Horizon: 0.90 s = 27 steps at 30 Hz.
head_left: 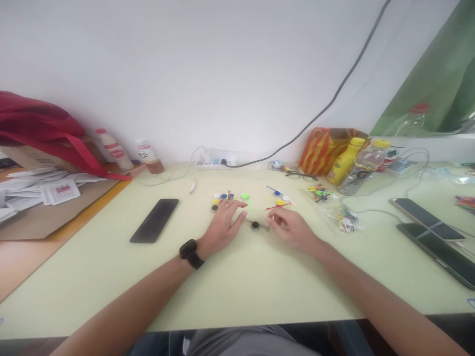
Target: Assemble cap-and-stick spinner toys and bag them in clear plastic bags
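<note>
My left hand (223, 221), with a black watch on its wrist, hovers over the table with its fingers apart and nothing in them. A small black round piece (255, 225) with thin arms lies between my two hands. My right hand (291, 226) is just right of it, thumb and forefinger pinched close to the tip of one thin arm; what they hold, if anything, is too small to tell. Beyond my hands are a green round piece (245, 197), a blue piece (277, 193) and a red pointed piece (279, 205). Yellow, white and blue pieces (223, 196) sit behind my left fingers.
A black phone (154, 220) lies at the left, two more devices (438, 247) at the right. Bags of small parts (345, 220), glasses (301, 175), bottles (358, 168) and a striped bag (315, 151) stand or lie at right. A power strip (213, 163) is by the wall.
</note>
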{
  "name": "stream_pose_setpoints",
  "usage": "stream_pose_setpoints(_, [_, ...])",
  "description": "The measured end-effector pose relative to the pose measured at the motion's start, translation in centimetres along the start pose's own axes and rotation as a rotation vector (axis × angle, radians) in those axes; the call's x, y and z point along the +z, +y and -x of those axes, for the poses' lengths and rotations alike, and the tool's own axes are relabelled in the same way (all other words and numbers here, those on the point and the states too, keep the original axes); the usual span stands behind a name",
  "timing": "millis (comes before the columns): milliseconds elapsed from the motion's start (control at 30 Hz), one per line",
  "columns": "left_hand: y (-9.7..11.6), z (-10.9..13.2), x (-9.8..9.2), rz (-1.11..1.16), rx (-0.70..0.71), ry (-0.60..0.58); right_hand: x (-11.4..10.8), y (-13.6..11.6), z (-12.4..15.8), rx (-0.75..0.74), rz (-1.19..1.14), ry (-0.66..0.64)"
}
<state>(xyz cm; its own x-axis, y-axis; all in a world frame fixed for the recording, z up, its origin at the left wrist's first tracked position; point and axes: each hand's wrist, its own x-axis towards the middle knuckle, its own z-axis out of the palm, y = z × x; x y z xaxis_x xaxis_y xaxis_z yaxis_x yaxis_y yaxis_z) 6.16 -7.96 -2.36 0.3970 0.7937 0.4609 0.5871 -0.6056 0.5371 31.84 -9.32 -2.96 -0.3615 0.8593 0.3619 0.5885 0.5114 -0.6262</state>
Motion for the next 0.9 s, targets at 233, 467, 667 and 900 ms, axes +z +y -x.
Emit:
stream_pose_setpoints(233, [0.1,-0.1,0.0,-0.004,0.013,-0.022,0.5,0.3,0.3,-0.075,0.041,0.013])
stream_pose_setpoints(467, [0.3,0.0,0.0,-0.026,0.019,-0.020,0.3,-0.5,0.5,-0.158,0.105,-0.123])
stream_pose_setpoints(667, [0.5,0.0,-0.1,-0.010,0.002,-0.022,0.4,-0.7,0.6,-0.187,0.107,-0.160])
stream_pose_setpoints(900, [0.5,-0.1,-0.1,0.016,0.015,-0.036,0.3,-0.9,0.6,-0.185,0.106,-0.185])
